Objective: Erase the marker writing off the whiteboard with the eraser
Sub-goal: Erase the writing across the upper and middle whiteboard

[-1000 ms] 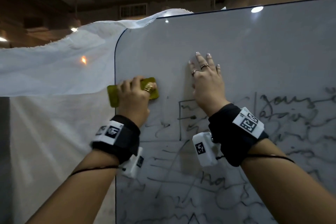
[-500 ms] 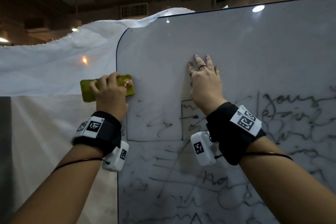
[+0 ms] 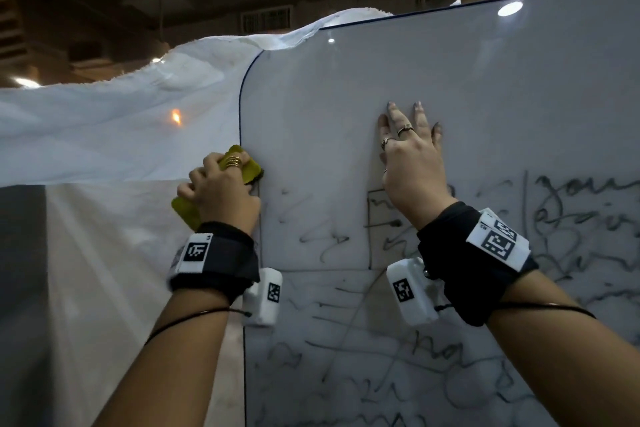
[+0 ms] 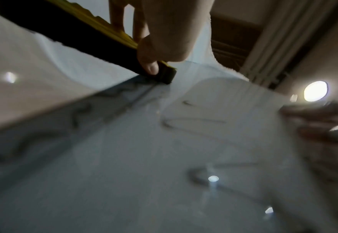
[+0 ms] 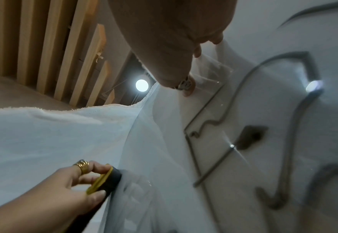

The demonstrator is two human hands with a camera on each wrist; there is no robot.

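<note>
**Yellow eraser at the board's left edge, most of the writing still to clear**

Yellow-backed and dark-faced, the eraser (image 3: 247, 170) sits tilted at the left edge of the whiteboard (image 3: 450, 87), only its upper end on the board and the rest hanging off over the white sheet (image 3: 114, 135) behind. The left hand (image 3: 221, 191) grips it, fingers (image 3: 204, 180) curled over its back and thumb clamped on the side. The right hand (image 3: 412, 163) lies flat on the board, fingers straight and slightly spread, apparently steadying it.

Progress looks early. The upper band of the board shows clean, and faint, thin strokes (image 3: 322, 239) remain just right of the eraser. Below and to the right, the marker writing (image 3: 571, 218) is dense and dark, running off the lower and right sides of the head view. By this judgement a small share is done, and most of the writing is left.
</note>
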